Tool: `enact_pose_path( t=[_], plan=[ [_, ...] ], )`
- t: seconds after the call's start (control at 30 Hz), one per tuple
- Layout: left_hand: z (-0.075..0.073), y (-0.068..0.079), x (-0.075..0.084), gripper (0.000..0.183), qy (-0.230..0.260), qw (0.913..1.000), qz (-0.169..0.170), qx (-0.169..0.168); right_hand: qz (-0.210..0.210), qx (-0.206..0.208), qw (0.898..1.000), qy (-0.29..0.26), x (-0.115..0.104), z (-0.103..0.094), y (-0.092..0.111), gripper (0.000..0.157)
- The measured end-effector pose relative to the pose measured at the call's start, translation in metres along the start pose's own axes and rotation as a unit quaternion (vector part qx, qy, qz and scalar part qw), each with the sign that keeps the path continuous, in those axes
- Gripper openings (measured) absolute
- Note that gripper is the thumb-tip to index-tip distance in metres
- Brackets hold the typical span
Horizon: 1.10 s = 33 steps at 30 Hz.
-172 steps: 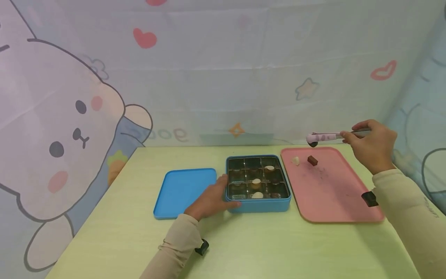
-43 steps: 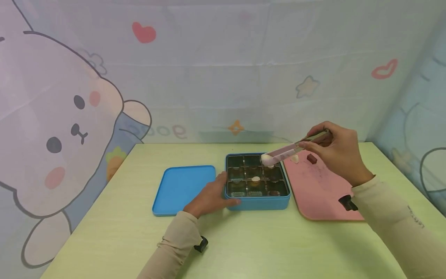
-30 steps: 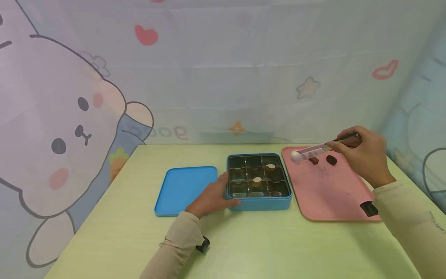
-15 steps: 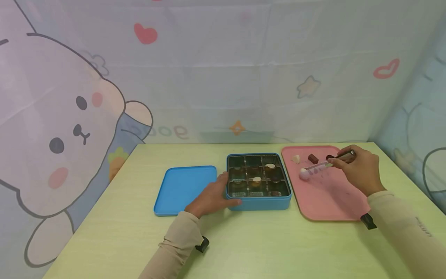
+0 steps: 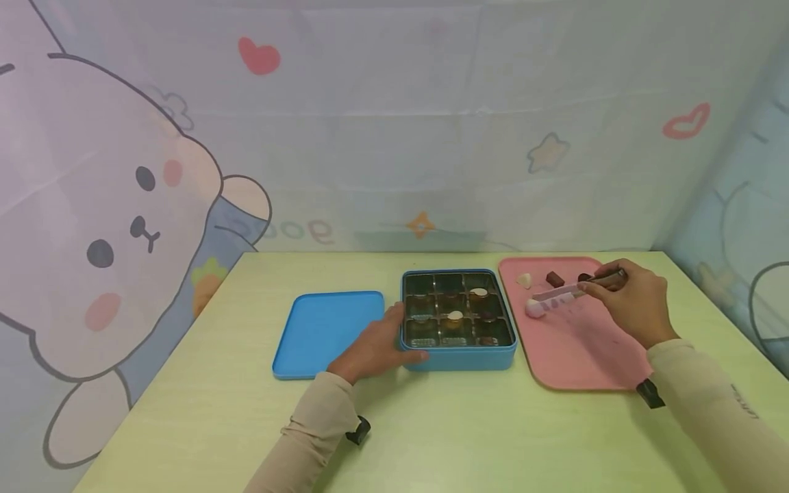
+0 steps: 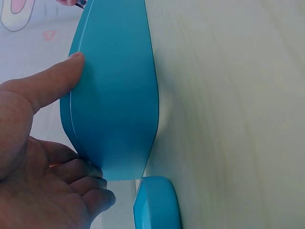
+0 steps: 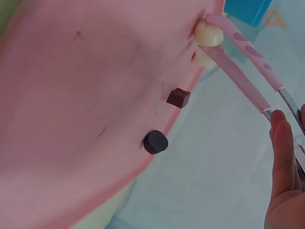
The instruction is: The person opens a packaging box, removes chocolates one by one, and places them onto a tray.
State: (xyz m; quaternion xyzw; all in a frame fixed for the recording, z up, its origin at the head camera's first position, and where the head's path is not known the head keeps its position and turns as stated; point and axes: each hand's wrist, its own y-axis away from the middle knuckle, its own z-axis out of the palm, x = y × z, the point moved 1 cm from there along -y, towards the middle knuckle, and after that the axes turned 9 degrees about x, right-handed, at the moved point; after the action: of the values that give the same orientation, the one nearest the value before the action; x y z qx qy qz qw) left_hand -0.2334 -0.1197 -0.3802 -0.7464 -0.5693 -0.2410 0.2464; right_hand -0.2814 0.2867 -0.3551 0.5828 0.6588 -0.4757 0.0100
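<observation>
My left hand [image 5: 376,348] holds the near left corner of a blue box [image 5: 459,359], thumb on its front wall, fingers at its side. The box has a clear divided insert; pale pieces show in its back right and middle compartments. My right hand [image 5: 637,301] pinches metal tongs with pink sleeved arms [image 7: 248,52] over the pink tray [image 5: 585,356]. Their tips stand on either side of a white chocolate [image 7: 208,34] on the tray. Behind it lies another whitish piece [image 5: 524,280]. A brown square chocolate [image 7: 178,98] and a dark round one [image 7: 156,142] lie farther along.
A flat blue lid [image 5: 329,332] lies on the pale yellow-green table [image 5: 431,431] left of the box. A printed cloth backdrop [image 5: 382,137] rises behind the table's far edge.
The white chocolate has gone from the box's front middle compartment to the tray in the tongs. The dark round chocolate, earlier in the tongs, now lies on the tray. The left hand stays put.
</observation>
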Motion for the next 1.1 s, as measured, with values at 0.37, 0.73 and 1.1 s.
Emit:
enact_pose_path(
  t=[0.37,0.73,1.1],
  plan=[
    [0.000,0.000,-0.001,0.099,0.009,0.9999,0.008,0.000,-0.015,0.039,0.997,-0.065,-0.039,-0.009,-0.016,0.031],
    [-0.002,-0.001,-0.001,0.102,-0.006,1.0000,-0.001,-0.003,-0.059,0.037,0.986,-0.154,-0.109,-0.004,-0.028,0.025],
    [-0.002,-0.001,-0.001,0.095,0.016,0.9995,0.027,0.005,-0.141,-0.045,0.980,-0.130,-0.123,0.028,-0.021,0.026]
  ],
)
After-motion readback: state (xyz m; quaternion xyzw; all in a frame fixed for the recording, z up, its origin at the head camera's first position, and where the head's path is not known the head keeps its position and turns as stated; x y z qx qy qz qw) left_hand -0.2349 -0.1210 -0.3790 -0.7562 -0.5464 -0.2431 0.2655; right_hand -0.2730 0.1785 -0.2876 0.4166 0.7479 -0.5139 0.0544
